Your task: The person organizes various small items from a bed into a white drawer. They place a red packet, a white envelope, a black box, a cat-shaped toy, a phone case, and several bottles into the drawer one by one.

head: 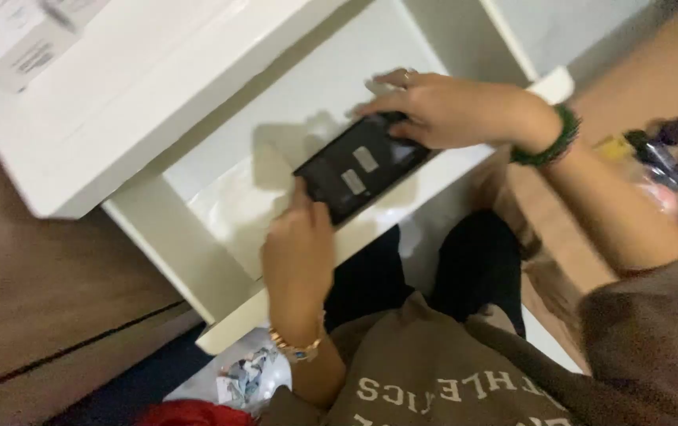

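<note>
Left hand (298, 251) pinches the near-left corner of a flat black box (361, 165), thumb on top, while the right hand (442, 106), fingers spread, presses flat on its far-right end; the box sits tilted over the near edge of the open white drawer (197, 260), partly inside it. Judged risk: with the box half across the drawer's front wall and gripped only at its ends, a slip of either hand could tip it off toward the person's lap or floor. The drawer otherwise shows only a pale liner sheet (236, 207); further contents cannot be told.
</note>
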